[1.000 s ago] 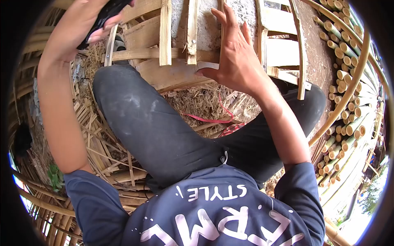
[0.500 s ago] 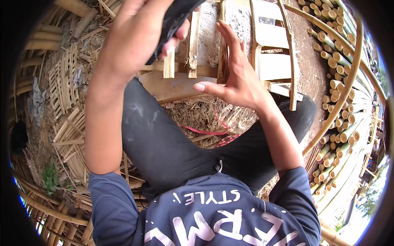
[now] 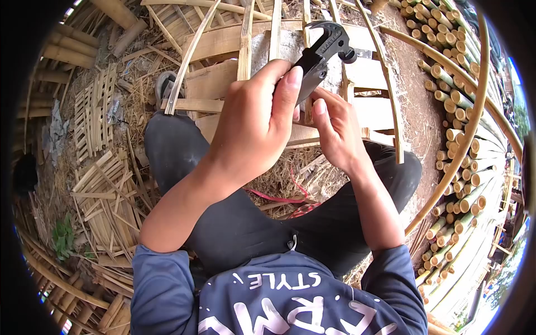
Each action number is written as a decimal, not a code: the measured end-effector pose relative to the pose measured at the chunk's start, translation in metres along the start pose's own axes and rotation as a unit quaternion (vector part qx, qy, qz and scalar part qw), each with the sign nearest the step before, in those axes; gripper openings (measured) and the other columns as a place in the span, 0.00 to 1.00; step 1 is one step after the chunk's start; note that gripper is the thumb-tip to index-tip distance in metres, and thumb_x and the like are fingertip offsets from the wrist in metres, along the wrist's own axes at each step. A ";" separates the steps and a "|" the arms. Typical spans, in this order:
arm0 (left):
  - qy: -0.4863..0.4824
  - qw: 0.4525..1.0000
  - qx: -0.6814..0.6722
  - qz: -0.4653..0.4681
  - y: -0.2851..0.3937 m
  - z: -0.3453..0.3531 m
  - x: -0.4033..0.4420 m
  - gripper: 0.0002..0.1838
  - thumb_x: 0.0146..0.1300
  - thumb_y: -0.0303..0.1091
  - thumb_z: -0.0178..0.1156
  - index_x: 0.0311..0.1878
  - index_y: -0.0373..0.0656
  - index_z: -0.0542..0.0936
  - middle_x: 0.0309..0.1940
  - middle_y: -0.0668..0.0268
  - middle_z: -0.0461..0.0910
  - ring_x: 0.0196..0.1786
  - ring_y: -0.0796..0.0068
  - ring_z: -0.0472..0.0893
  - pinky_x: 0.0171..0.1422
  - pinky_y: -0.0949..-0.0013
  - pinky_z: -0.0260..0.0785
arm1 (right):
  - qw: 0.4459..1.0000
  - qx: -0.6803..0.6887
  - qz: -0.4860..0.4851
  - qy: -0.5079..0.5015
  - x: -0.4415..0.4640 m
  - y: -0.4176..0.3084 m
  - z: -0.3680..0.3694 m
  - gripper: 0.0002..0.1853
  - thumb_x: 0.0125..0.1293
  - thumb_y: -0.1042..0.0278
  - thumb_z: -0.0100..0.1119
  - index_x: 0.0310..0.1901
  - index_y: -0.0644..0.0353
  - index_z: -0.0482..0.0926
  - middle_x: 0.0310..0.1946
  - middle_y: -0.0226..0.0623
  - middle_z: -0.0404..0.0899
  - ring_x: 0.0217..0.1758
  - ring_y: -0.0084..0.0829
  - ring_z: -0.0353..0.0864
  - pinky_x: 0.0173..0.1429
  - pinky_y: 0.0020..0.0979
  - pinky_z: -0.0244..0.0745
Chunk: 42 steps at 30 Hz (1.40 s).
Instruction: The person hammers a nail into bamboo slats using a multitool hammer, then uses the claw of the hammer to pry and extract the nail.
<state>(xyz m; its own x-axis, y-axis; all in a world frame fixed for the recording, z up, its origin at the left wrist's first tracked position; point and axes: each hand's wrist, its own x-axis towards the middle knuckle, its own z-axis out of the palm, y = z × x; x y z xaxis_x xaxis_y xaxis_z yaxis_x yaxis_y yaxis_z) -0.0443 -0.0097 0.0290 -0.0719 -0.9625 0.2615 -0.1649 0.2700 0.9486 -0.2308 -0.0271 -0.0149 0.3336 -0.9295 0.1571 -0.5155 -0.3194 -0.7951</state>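
Note:
My left hand (image 3: 254,120) is closed round the dark handle of a short black claw hammer (image 3: 335,43), its thumb lying along the grip. The hammer's metal head points up and to the right, above a bamboo strip. Close by on the right, my right hand (image 3: 341,131) has its thumb and fingers drawn together beside the hammer's handle; what lies between them is hidden. Beneath both hands is a slatted bamboo frame (image 3: 244,42), with narrow strips running away from me across wide, flat bamboo pieces (image 3: 371,103).
Cut bamboo poles (image 3: 460,151) are stacked on the right, behind a curved pole (image 3: 474,111). Split bamboo pieces (image 3: 106,187) and a woven bamboo panel (image 3: 95,111) lie on the left. A red ribbon (image 3: 273,196) rests on straw between my bent legs.
My left hand has come down and to the right with the hammer, whose head now shows fully. The fingers of my right hand, spread before, have drawn together. The view has shifted slightly.

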 end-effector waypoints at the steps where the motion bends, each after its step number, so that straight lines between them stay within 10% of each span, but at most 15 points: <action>1: 0.000 1.000 -0.023 0.007 0.000 -0.003 -0.001 0.17 0.83 0.38 0.52 0.40 0.34 0.78 0.18 0.61 0.79 0.20 0.72 0.79 0.27 0.66 0.69 | 0.999 0.025 -0.012 0.016 -0.003 0.000 0.004 0.26 0.79 0.51 0.51 0.63 0.65 0.81 0.50 0.56 0.85 0.58 0.53 0.83 0.65 0.43 0.74; 3: -0.032 0.999 -0.013 -0.004 0.009 -0.014 0.000 0.20 0.86 0.44 0.44 0.41 0.40 0.75 0.27 0.69 0.78 0.23 0.89 0.72 0.26 0.80 0.64 | 0.998 0.013 -0.014 0.055 -0.003 -0.004 0.008 0.23 0.79 0.55 0.50 0.63 0.64 0.81 0.48 0.54 0.85 0.58 0.52 0.81 0.65 0.45 0.73; 8: 0.040 0.996 -0.083 -0.012 0.018 -0.024 0.013 0.22 0.86 0.44 0.45 0.35 0.41 0.74 0.23 0.70 0.78 0.21 0.88 0.72 0.25 0.80 0.65 | 0.991 -0.106 -0.058 0.062 -0.010 0.012 0.023 0.24 0.80 0.57 0.51 0.71 0.60 0.76 0.74 0.65 0.64 0.81 0.62 0.55 0.81 0.56 0.54; 14: 0.093 0.995 -0.040 0.007 -0.010 -0.029 0.025 0.24 0.86 0.50 0.42 0.40 0.42 0.77 0.28 0.70 0.79 0.25 0.87 0.73 0.29 0.78 0.67 | 0.967 -0.230 -0.102 0.046 -0.011 0.018 0.031 0.28 0.78 0.56 0.55 0.72 0.63 0.72 0.80 0.53 0.60 0.84 0.55 0.53 0.81 0.57 0.49; 18: 0.147 0.988 0.055 0.010 -0.037 -0.026 0.023 0.19 0.74 0.47 0.65 0.41 0.37 0.79 0.24 0.69 0.80 0.25 0.82 0.77 0.30 0.72 0.68 | 0.949 -0.295 -0.103 0.030 -0.011 0.015 0.036 0.31 0.80 0.54 0.50 0.77 0.63 0.64 0.81 0.48 0.57 0.86 0.51 0.51 0.80 0.56 0.49; 26: 0.075 0.995 0.066 0.011 -0.055 -0.034 0.002 0.27 0.63 0.36 0.77 0.56 0.37 0.71 0.33 0.71 0.75 0.31 0.84 0.75 0.36 0.75 0.72 | 0.958 -0.274 -0.082 0.019 -0.012 0.016 0.036 0.36 0.81 0.52 0.47 0.81 0.65 0.53 0.83 0.48 0.55 0.87 0.48 0.48 0.81 0.58 0.46; 38: 0.024 0.988 -0.135 0.068 -0.007 -0.016 0.003 0.19 0.87 0.46 0.39 0.57 0.38 0.71 0.41 0.67 0.76 0.38 0.82 0.74 0.46 0.74 0.70 | 0.994 -0.104 -0.035 0.014 -0.006 0.012 0.025 0.42 0.72 0.51 0.66 0.78 0.56 0.54 0.78 0.51 0.62 0.85 0.53 0.52 0.83 0.58 0.44; 42: 0.002 0.979 -0.181 0.092 -0.011 -0.006 0.035 0.17 0.87 0.45 0.42 0.56 0.39 0.72 0.41 0.67 0.78 0.40 0.82 0.76 0.48 0.74 0.72 | 0.996 -0.082 -0.023 0.010 -0.006 0.010 0.022 0.47 0.68 0.48 0.70 0.79 0.55 0.52 0.76 0.54 0.66 0.82 0.52 0.61 0.83 0.56 0.46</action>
<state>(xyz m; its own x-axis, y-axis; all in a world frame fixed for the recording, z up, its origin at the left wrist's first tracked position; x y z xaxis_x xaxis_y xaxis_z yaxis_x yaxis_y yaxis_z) -0.0390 -0.0461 0.0286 -0.0641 -0.8989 0.4334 0.2100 0.4124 0.8865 -0.2207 -0.0206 -0.0365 0.3447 -0.9162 0.2043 -0.6222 -0.3859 -0.6811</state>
